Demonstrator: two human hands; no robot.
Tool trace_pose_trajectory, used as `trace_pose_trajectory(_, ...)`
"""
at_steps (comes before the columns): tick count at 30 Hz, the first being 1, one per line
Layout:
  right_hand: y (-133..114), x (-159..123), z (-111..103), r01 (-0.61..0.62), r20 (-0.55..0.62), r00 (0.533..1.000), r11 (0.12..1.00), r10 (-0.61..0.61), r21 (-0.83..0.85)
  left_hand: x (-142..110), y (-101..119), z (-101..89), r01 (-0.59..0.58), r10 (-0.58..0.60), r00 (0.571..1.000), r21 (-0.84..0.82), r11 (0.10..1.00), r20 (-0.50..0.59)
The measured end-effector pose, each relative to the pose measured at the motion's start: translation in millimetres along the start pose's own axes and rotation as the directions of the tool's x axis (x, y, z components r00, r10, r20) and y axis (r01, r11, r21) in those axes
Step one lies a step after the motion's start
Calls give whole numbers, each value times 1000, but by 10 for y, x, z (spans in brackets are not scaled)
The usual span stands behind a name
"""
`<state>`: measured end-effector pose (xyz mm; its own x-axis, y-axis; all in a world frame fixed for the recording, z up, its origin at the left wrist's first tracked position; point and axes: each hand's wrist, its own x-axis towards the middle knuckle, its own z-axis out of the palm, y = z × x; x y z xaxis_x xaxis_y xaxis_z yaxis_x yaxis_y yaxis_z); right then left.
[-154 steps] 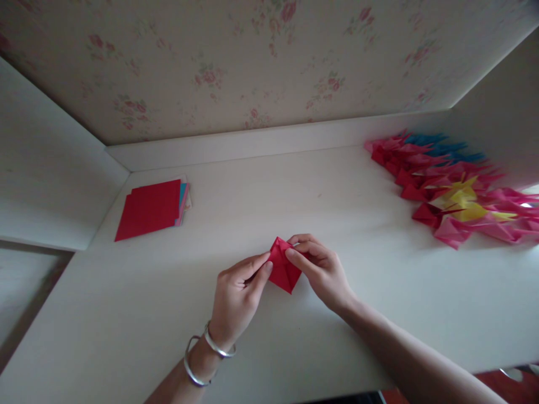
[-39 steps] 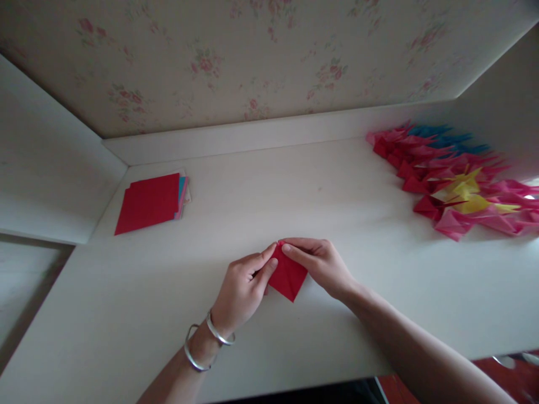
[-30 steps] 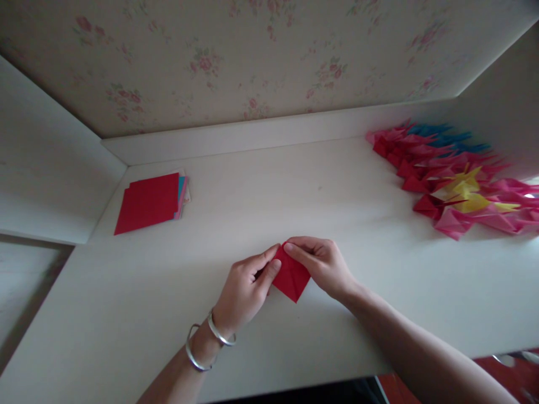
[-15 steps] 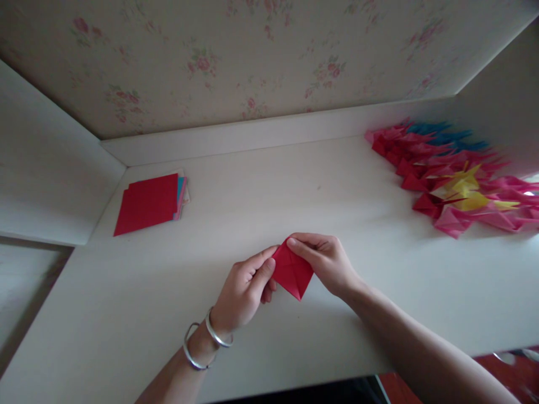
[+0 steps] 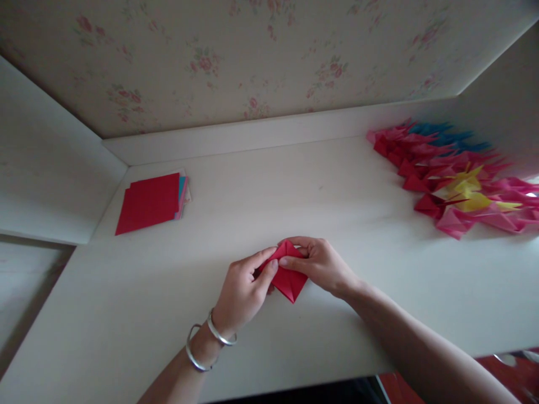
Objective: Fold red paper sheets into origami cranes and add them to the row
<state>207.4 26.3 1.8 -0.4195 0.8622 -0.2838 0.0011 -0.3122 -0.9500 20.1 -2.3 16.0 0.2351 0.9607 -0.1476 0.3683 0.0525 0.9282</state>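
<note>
A small folded red origami paper (image 5: 290,283), diamond-shaped with creases across it, is held between both hands just over the white desk. My left hand (image 5: 246,286), with two silver bangles at the wrist, pinches its left corner between thumb and fingers. Coming from the right, my right hand (image 5: 322,266) grips the paper too, its thumb pressed on the middle and its fingers behind the upper edge. The fingertips behind the paper are hidden.
On the white desk (image 5: 252,191), a stack of red, blue and pink paper sheets (image 5: 151,202) lies at the left. Several folded paper cranes (image 5: 463,191) in red, pink, yellow and blue crowd the right side. A flowered wall (image 5: 269,62) rises behind; a white side panel (image 5: 46,157) stands left.
My right thumb has slid from the paper's top corner down to its middle. Both hands keep hold, and the paper has shifted slightly left since half a second ago.
</note>
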Motion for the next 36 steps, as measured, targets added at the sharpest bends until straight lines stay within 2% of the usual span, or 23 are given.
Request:
trace_pose_trajectory(4,22,1,-8,-23,-17,1000,999,22,-39,-1,-24,-1,45,-45,999,-72,996,-2)
trace_pose_trajectory(8,64,-3,24,-73,39,996,988,78,-136,18,-38,-7,1,5,997,71,997,-81)
trace_pose_trajectory(11,73,-8,64,-52,100,992,978,73,-203,31,-40,-6,-67,79,995,170,983,-69)
trace_pose_trajectory(13,59,-8,68,-42,118,991,975,69,-219,36,-40,-6,-73,84,995,162,984,-57)
trace_pose_trajectory(15,34,-8,47,-47,138,987,979,76,-197,39,-43,-15,-46,56,996,131,990,-70)
trace_pose_trajectory(19,-17,-14,-24,-95,196,975,994,103,-52,42,-49,-50,13,-7,992,47,999,-124)
trace_pose_trajectory(25,-40,-28,-88,-133,239,964,990,119,44,52,-52,-90,19,-22,989,-21,1000,-146)
trace_pose_trajectory(29,-87,-44,-129,-176,223,961,984,166,29,66,-54,-136,59,-73,985,-89,994,-158)
trace_pose_trajectory(33,-141,-62,-126,-123,204,971,992,122,-10,67,-44,-158,78,-95,988,-132,988,-123)
trace_pose_trajectory(36,-155,-60,-100,-126,186,976,991,114,54,72,-50,-142,79,-99,984,-137,987,-146)
